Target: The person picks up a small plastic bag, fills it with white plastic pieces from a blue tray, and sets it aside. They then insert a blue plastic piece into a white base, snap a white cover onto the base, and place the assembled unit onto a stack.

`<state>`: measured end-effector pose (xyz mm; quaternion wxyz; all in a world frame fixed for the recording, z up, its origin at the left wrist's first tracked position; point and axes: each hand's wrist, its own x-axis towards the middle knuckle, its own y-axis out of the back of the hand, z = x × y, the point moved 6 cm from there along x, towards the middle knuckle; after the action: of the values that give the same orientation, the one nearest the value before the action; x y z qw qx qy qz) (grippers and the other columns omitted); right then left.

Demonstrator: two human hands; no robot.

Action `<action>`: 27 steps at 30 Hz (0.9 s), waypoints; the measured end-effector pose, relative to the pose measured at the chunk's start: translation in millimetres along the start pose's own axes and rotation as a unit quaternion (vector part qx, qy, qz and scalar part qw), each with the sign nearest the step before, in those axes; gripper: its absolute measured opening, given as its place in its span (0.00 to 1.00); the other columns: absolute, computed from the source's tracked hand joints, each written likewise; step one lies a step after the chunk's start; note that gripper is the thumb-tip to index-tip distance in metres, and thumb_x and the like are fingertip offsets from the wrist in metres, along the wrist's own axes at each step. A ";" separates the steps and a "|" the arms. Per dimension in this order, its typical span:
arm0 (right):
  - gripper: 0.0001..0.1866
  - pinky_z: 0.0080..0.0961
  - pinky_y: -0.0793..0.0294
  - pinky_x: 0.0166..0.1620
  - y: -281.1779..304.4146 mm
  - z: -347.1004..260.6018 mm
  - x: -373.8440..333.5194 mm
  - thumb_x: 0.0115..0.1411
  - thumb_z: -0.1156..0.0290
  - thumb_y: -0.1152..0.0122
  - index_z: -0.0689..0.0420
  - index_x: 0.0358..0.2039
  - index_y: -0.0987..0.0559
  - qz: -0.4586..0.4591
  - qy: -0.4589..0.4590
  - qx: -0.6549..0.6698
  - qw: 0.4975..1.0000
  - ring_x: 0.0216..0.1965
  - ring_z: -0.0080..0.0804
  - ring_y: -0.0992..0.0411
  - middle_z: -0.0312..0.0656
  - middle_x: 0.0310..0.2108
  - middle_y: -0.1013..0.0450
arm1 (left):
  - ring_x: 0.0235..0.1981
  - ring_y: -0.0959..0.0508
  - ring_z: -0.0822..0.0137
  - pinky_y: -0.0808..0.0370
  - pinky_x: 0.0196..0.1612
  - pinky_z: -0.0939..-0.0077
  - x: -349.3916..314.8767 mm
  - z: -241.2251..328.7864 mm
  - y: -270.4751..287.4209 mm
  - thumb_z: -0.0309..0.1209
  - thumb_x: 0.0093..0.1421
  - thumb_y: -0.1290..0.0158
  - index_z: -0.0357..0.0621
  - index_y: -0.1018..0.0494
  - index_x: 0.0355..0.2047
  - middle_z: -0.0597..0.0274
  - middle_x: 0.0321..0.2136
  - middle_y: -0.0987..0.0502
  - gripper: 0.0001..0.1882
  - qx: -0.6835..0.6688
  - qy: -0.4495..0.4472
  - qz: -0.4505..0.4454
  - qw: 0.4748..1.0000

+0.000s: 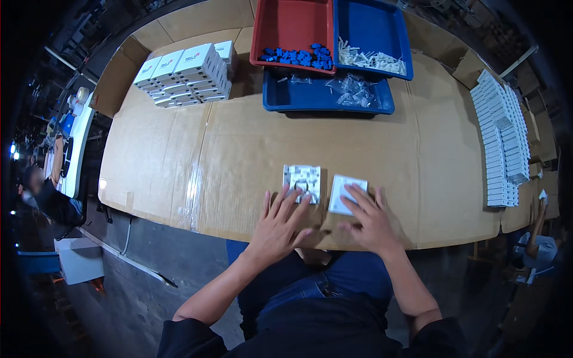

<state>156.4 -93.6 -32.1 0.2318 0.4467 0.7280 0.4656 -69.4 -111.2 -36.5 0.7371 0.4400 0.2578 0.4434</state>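
Two white square plates lie side by side near the front edge of the cardboard-covered table. The left one, a white plate with grey recesses (292,173), shows an uneven moulded face and a dark outline near its middle. My left hand (276,230) reaches over its lower part, fingers spread and fingertips on or just above it. To its right is a smoother white square plate (341,186), slightly tilted. My right hand (373,224) covers its right side, fingers stretched out and apart. Neither hand is closed around anything.
Beyond the plates stand a red tray (292,27) of blue parts, a blue tray (370,30) of white plastic pieces, and a lower blue tray (274,98) with clear bags. Stacked white boxes (188,74) stand left, stacked white plates (498,143) right. People work at both sides.
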 end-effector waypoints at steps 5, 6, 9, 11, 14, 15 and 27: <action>0.32 0.69 0.60 0.73 5.2 23.8 42.5 0.65 0.48 0.38 0.54 0.64 0.25 0.029 -0.035 -0.032 0.998 0.75 0.38 0.44 0.42 0.72 0.38 | 0.76 0.50 0.44 0.56 0.73 0.33 37.6 -1.6 9.3 0.55 0.70 0.51 0.54 0.40 0.72 0.49 0.70 0.41 0.36 0.079 0.025 0.061 0.995; 0.33 0.69 0.60 0.73 6.0 25.7 43.4 0.65 0.48 0.39 0.54 0.64 0.26 0.025 -0.040 -0.039 0.998 0.75 0.38 0.45 0.42 0.72 0.39 | 0.75 0.48 0.43 0.53 0.72 0.31 37.4 -0.6 9.3 0.56 0.69 0.51 0.53 0.39 0.72 0.49 0.69 0.40 0.36 0.079 0.030 0.067 0.994; 0.32 0.69 0.60 0.73 6.1 13.7 23.2 0.63 0.47 0.36 0.54 0.62 0.23 0.003 -0.033 -0.020 0.999 0.74 0.37 0.43 0.40 0.71 0.37 | 0.76 0.52 0.43 0.57 0.73 0.33 12.9 2.5 9.1 0.54 0.69 0.49 0.55 0.40 0.73 0.48 0.70 0.43 0.37 0.042 0.058 0.021 0.997; 0.31 0.68 0.59 0.73 8.4 0.4 7.7 0.62 0.48 0.33 0.53 0.60 0.21 -0.024 -0.038 0.000 0.999 0.73 0.37 0.40 0.39 0.70 0.34 | 0.76 0.52 0.42 0.57 0.73 0.33 -2.8 2.0 10.4 0.54 0.68 0.49 0.55 0.40 0.73 0.48 0.71 0.44 0.37 0.040 0.064 0.015 0.997; 0.29 0.68 0.59 0.73 8.8 -3.0 3.9 0.62 0.50 0.33 0.51 0.60 0.21 -0.038 -0.057 0.023 0.997 0.73 0.37 0.40 0.38 0.70 0.34 | 0.76 0.53 0.42 0.56 0.73 0.31 -6.1 0.1 8.0 0.54 0.68 0.48 0.54 0.40 0.73 0.46 0.72 0.45 0.37 0.034 0.066 -0.006 0.997; 0.28 0.69 0.59 0.73 6.5 3.7 9.7 0.62 0.52 0.33 0.51 0.60 0.21 -0.035 -0.051 0.011 0.998 0.73 0.38 0.40 0.38 0.70 0.35 | 0.76 0.53 0.41 0.56 0.72 0.31 1.9 -2.9 8.9 0.54 0.68 0.48 0.54 0.40 0.73 0.46 0.71 0.45 0.38 0.021 0.065 0.008 0.998; 0.25 0.68 0.55 0.72 13.1 12.8 30.0 0.64 0.52 0.35 0.54 0.56 0.19 -0.049 -0.048 0.006 0.998 0.70 0.38 0.36 0.40 0.67 0.31 | 0.77 0.54 0.41 0.61 0.72 0.28 3.2 -17.0 17.4 0.55 0.68 0.48 0.50 0.38 0.71 0.47 0.72 0.45 0.37 0.022 0.062 -0.005 0.998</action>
<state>157.0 -59.4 -24.1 0.2861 0.4340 0.7398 0.4272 -88.4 -97.4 -29.4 0.7118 0.4266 0.3155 0.4602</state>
